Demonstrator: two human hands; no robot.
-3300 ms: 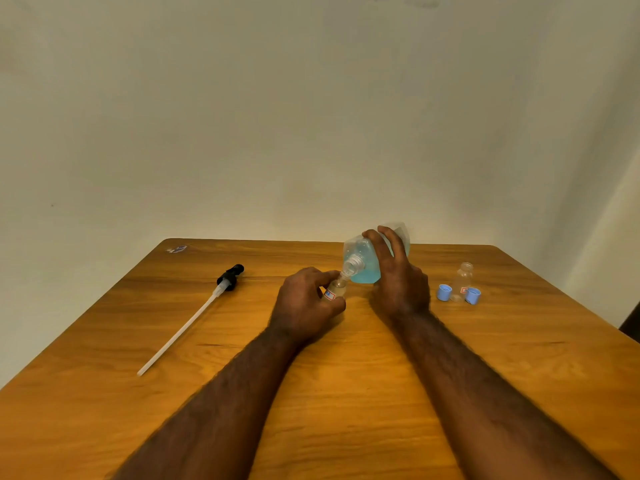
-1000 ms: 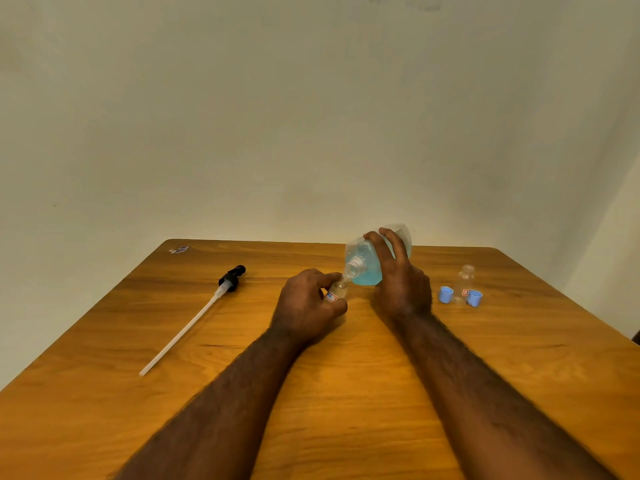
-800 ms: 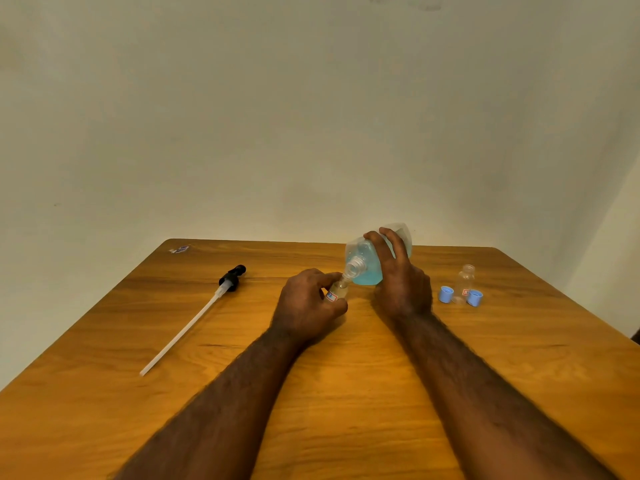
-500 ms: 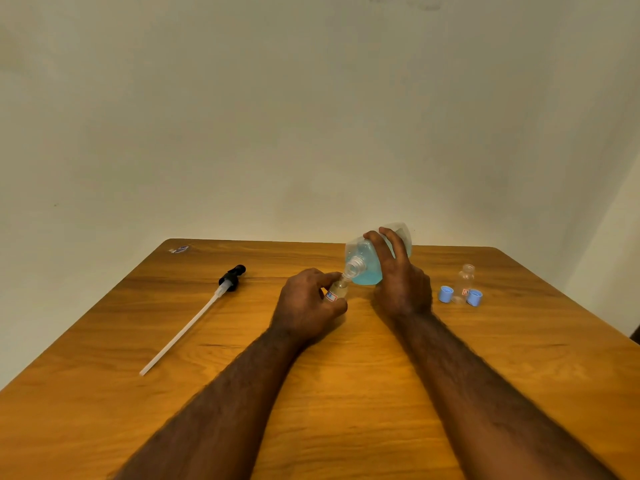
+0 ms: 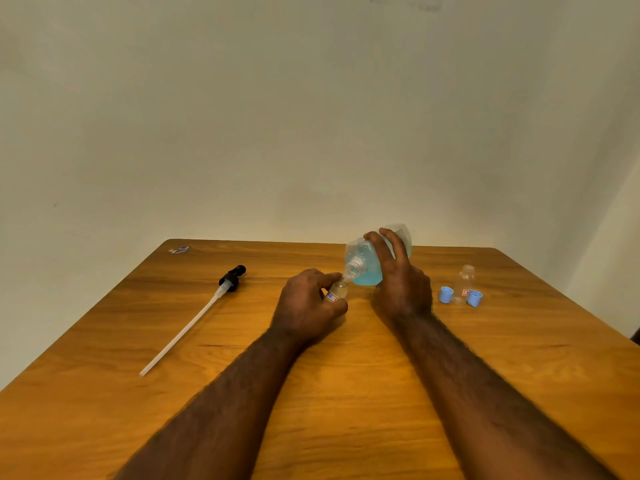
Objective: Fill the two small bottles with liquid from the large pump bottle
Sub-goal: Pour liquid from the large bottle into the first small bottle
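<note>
My right hand (image 5: 401,282) grips the large clear bottle (image 5: 363,268), tipped over with its open neck pointing down and left; blue liquid sits in its lower side. Its mouth meets the top of a small clear bottle (image 5: 337,291), which my left hand (image 5: 308,306) holds between thumb and fingers, tilted toward the large bottle. A second small clear bottle (image 5: 465,282) stands uncapped at the right, apart from both hands. Two blue caps (image 5: 446,294) (image 5: 474,298) lie on either side of it.
The black pump head with its long white tube (image 5: 194,322) lies on the wooden table (image 5: 346,393) at the left. A small scrap (image 5: 179,250) lies at the far left corner. A pale wall stands behind the table.
Both hands and both bottles hold nearly the same pose throughout; the large bottle stays tipped against the small one.
</note>
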